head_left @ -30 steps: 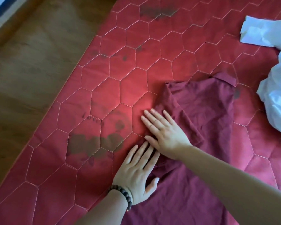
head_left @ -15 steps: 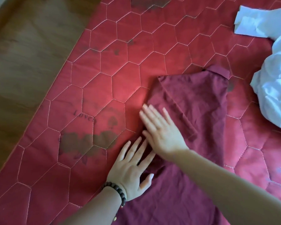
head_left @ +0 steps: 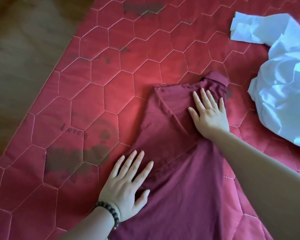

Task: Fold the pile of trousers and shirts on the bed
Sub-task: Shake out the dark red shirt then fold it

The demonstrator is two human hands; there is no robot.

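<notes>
We're on the red quilted bedspread with hexagon stitching (head_left: 121, 87); it runs under both hands and out past the fingertips, with brown floor (head_left: 24, 49) off beyond the left hand's outer side. The crumpled white satin-like garment (head_left: 284, 101) sits well apart from the right hand, out past its little-finger side, not yet folded.

The task piece in hand is the dark maroon cotton garment (head_left: 189, 187). It lies flat on the bedspread under both palms, one panel already turned over along a diagonal crease between the hands, collar or waistband edge just past the right fingertips. We can't tell shirt from trousers.

Left hand (head_left: 128, 186): flat, fingers straight and spread, pressing the near-left edge of the cloth, grasping nothing. Dark beaded bracelet (head_left: 109, 213) on that wrist. Right hand (head_left: 210, 113): also flat and splayed, palm down on the folded panel, holding nothing.

Our read: smoothing step, mid-fold. To do it well:
- left hand pins the edge, acts as anchor
- right hand sweeps away from the crease toward the far edge, pushing wrinkles out, not in
- flat palms, no pinching; thin cloth will likely bunch on the quilt
- square the folded edge before the next fold
</notes>
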